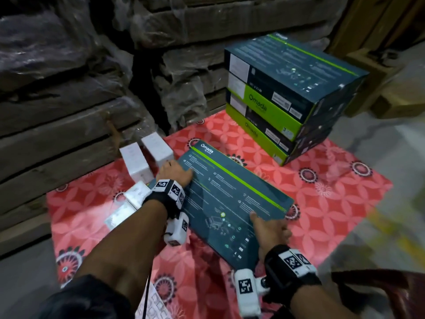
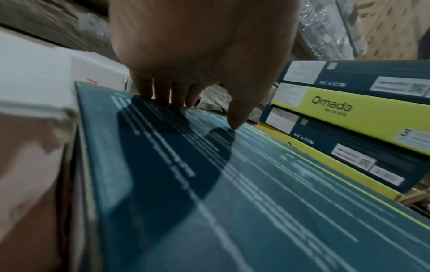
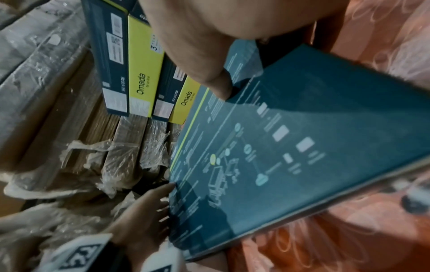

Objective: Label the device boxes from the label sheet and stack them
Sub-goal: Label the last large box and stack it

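Head view: your left hand and right hand grasp the flat device box at opposite ends. Its far edge seems, through blur, near the stack; a careless swing could topple it.

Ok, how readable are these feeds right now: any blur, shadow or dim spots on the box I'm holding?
Head view: dim, edges smeared, device box print fairly sharp. Left wrist view: left hand throws a dark shadow on the box, text streaked with blur. Right wrist view: soft all over; right hand shades the box's near corner.

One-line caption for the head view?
Both hands grip a teal device box beside the stack.
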{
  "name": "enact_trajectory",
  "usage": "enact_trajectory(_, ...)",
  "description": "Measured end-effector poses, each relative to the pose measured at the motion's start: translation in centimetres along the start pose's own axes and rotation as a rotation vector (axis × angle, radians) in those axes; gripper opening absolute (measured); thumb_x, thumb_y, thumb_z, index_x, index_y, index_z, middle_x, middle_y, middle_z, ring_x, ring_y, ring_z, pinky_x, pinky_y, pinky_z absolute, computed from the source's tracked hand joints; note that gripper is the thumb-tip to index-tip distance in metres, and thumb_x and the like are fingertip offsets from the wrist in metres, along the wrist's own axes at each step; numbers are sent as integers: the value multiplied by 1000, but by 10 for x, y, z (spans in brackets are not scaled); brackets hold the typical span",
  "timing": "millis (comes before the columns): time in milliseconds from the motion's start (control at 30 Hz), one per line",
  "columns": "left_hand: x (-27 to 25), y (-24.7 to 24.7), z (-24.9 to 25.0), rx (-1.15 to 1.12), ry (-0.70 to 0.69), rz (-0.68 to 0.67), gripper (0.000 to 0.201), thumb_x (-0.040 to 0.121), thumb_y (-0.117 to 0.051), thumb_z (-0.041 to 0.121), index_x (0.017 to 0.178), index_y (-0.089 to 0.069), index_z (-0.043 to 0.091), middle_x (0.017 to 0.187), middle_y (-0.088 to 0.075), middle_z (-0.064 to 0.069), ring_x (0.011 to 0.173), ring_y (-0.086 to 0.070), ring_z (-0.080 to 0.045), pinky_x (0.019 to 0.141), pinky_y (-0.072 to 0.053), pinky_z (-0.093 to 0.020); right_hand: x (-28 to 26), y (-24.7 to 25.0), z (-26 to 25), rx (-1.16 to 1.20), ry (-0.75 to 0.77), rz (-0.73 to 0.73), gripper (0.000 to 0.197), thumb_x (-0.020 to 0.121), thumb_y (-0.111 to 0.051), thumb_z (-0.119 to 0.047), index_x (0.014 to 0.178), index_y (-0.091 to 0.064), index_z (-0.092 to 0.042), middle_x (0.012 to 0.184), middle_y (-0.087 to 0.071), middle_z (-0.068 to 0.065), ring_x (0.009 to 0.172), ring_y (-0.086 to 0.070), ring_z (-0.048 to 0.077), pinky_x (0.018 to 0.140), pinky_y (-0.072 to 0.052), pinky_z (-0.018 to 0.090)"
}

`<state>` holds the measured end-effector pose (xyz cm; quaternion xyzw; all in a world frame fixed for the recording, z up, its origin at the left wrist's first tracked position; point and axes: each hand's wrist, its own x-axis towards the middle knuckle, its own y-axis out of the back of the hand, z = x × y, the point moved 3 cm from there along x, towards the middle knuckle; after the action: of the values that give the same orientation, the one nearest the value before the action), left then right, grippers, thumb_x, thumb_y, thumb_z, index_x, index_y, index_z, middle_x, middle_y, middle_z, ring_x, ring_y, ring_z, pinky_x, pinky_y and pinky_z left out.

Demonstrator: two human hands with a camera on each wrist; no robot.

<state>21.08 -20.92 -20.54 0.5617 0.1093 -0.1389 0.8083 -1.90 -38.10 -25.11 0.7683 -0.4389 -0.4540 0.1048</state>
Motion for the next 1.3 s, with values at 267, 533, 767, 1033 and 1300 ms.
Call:
enact_trajectory(267,14,-3,2,-14,56,-41,80,83,-55,62,137,-43,4,138,-48,-20,125,-47,-39,105,-40,-48,11,-10,0,76,-89,-13,90,78,-77,-39,138,-23,0,141,-29,27,127,-37,44,108,-37,47)
enact_trajectory(533,8,-17,7,7,72,-19,93,65,-40,79,133,-51,17,132,-56,-14,118,-51,-39,100,-41,-52,40,13,-16,111,-72,39,101,75,-81,-36,146,-20,2,150,-26,26,136,-31,44,113,-32,47)
enact_trajectory(767,-29,-24,21,-59,145,29,76,77,-60,62,129,-51,7,133,-52,-18,122,-47,-38,102,-40,-47,96,31,-27,187,34,38,104,43,-82,-53,133,-51,-12,134,-55,15,117,-56,37,98,-50,47)
enact_trajectory(1033,-89,-47,24,-182,361,97,74,80,-61,55,133,-44,7,135,-46,-19,127,-41,-38,105,-35,-47,136,50,-47,-44,189,-33,109,30,-68,-60,125,-57,-10,127,-61,12,110,-61,33,95,-53,47)
enact_trajectory(1300,-149,-64,6,-361,613,216,91,66,-61,62,135,-41,6,136,-47,-23,122,-47,-42,102,-39,-49,127,39,-77,-264,370,-238,108,42,-70,-53,136,-44,-6,138,-52,17,119,-55,37,99,-49,47)
